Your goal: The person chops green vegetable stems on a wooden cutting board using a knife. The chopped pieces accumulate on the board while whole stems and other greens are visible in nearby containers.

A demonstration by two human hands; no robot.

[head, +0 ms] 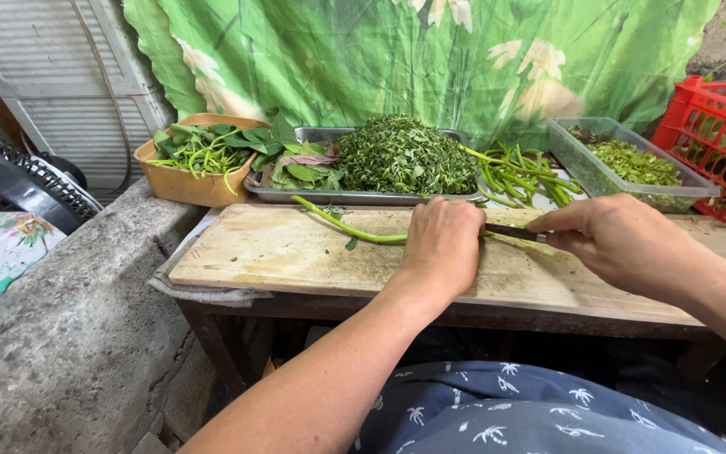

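Pinning a long green stem (348,227) against the worn wooden cutting board (279,256), the left hand (442,244) is curled closed over it. The right hand (623,240) grips a dark-handled knife (514,232), its tip meeting the left hand. Behind the board, a dented metal tray (363,197) carries a mound of finely chopped greens (403,155) beside whole leaves; a tan bowl (186,187) holds leafy stems, and a clear plastic tub (598,172) holds cut pieces.
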